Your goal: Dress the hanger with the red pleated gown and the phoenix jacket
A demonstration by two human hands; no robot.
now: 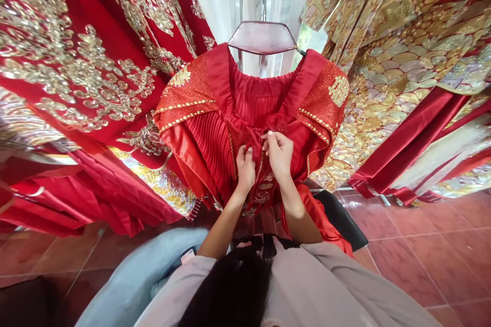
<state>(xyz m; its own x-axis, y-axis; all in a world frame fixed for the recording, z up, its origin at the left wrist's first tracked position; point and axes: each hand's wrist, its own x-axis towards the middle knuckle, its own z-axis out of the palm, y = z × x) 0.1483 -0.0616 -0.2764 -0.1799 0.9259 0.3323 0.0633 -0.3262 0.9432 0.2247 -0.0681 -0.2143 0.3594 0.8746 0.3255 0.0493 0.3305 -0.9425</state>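
Observation:
A red gown [207, 138] with a gathered neckline, pleated front and gold-trimmed shoulder panels hangs facing me. Its shoulders rest on a hanger [263, 37] with a pale, dark-edged top. At the front of the neckline a thin red tie string [256, 136] runs between my hands. My left hand [246, 168] is closed, thumb against fingers, on the string's lower left part. Slightly higher, my right hand [280, 154] pinches the string near the neckline, its fingertips close to the left hand. The ends of the string are partly hidden by my fingers.
Red garments with silver-gold beading [92, 76] crowd the left side. A gold scale-patterned garment [399, 76] hangs on the right. Behind the hanger is a white window frame [286, 5]. A black object [341, 219] stands low at right on red floor tiles [422, 250].

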